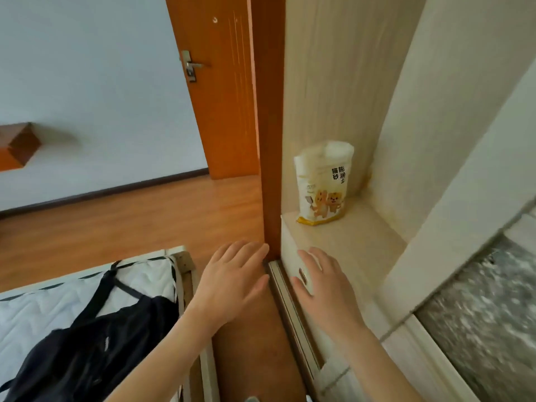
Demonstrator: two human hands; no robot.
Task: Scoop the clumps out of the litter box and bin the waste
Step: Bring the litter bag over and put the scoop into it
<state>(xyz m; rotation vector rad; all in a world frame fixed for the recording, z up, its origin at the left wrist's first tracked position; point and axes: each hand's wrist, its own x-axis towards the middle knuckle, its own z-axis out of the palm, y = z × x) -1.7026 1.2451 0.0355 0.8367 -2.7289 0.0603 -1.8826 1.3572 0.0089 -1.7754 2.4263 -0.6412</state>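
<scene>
Litter bag (323,184) upright on shelf (348,239); contents unseen. Both hands' fingers spread, holding nothing.

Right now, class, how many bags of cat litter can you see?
1. The bag of cat litter stands upright on the pale wardrobe shelf, beyond both open hands. Others may be hidden behind the wardrobe's sliding door.

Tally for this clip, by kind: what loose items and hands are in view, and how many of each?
Hands: 2, left hand and right hand, both open and holding nothing
Cat litter bags: 1, the litter bag upright on the wardrobe shelf
Dark garments: 1, the black garment lying on the mattress
Total: 4
No litter box, scoop or bin shows.
</scene>
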